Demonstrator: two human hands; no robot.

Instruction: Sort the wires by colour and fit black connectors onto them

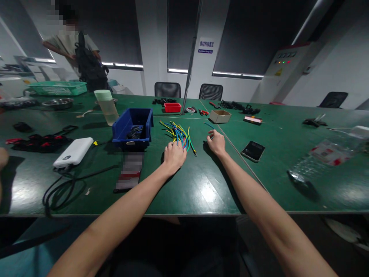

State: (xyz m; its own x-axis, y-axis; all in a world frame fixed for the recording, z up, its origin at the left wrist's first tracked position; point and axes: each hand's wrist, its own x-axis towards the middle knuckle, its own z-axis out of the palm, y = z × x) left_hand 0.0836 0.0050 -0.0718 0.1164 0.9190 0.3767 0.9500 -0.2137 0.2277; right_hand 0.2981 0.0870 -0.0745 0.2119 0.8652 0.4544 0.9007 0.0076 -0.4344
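A loose bundle of yellow, green and blue wires lies on the green table. My left hand rests on the near end of the bundle, fingers curled over the wire ends. My right hand sits just right of the bundle, fingers pinched on a single blue-green wire that runs away from it. A blue bin holding black parts stands left of the wires.
A white power bank with a black cable, a pale green cup, a black phone, a plastic bottle lying down, a red tray and a cardboard box are spread about. A person with a black bag stands at the far left.
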